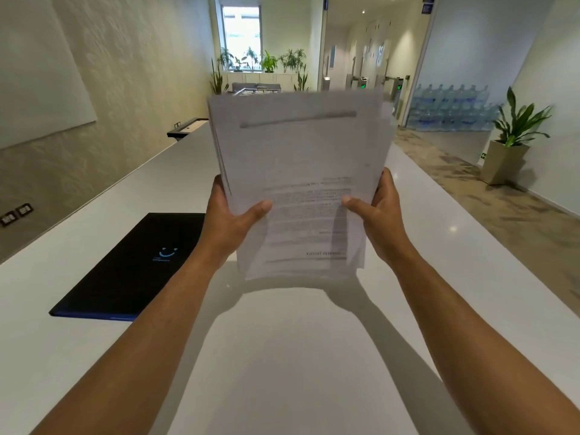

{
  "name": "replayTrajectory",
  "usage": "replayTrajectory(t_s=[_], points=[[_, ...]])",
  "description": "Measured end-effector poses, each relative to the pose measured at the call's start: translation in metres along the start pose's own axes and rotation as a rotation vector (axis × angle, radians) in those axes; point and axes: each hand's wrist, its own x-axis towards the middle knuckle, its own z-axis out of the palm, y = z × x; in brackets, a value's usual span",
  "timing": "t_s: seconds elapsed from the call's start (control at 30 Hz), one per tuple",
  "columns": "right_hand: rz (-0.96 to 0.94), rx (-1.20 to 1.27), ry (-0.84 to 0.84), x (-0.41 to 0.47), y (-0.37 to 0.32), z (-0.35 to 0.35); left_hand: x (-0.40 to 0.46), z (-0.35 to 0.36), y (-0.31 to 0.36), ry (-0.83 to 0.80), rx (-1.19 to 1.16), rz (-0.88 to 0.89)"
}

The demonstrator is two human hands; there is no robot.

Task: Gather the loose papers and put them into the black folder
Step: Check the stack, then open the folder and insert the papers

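A stack of printed white papers (298,171) stands upright in front of me, lifted off the white counter (282,356). My left hand (232,218) grips its left edge, thumb on the front sheet. My right hand (376,215) grips the right edge the same way. The sheets are blurred and their top edges are slightly uneven. The black folder (131,268) lies shut and flat on the counter to the left of my left forearm, a small blue logo on its cover.
The long white counter runs away from me; a dark tray (185,128) sits at its far left end. A wall is on the left, carpeted floor on the right with a potted plant (511,142) and stacked water bottles (452,108).
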Motion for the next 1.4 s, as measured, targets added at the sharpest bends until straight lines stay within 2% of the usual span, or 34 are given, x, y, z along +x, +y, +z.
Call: replayTrajectory(t_s=[0.13, 0.33, 0.5, 0.6, 0.7, 0.8, 0.93, 1.1, 1.23, 1.4], points=[[0.068, -0.076, -0.007, -0.018, 0.012, 0.003, -0.009, 0.013, -0.007, 0.041, -0.053, -0.010], [0.089, -0.014, 0.129, -0.026, 0.020, 0.003, -0.009, 0.021, -0.013, 0.107, -0.089, -0.027], [0.090, -0.086, 0.093, -0.032, 0.028, 0.010, -0.009, 0.024, -0.015, 0.085, -0.149, -0.057], [0.107, -0.028, 0.170, -0.031, 0.030, 0.009, -0.010, 0.025, -0.015, 0.098, -0.125, -0.059], [0.118, -0.063, 0.107, -0.032, 0.029, 0.012, -0.011, 0.025, -0.015, 0.093, -0.108, -0.078], [0.120, -0.031, 0.148, -0.032, 0.029, 0.014, -0.010, 0.023, -0.016, 0.115, -0.087, -0.091], [0.127, -0.074, 0.116, -0.033, 0.028, 0.015, -0.009, 0.019, -0.017, 0.060, 0.019, -0.120], [0.143, -0.059, 0.124, -0.036, 0.030, 0.018, -0.013, 0.023, -0.018, 0.077, 0.046, -0.171], [0.103, -0.084, 0.121, -0.033, 0.021, 0.020, -0.014, 0.030, -0.009, 0.126, 0.097, -0.097], [-0.015, -0.109, 0.156, -0.022, 0.002, 0.016, -0.006, 0.028, 0.011, 0.179, 0.049, 0.053]])
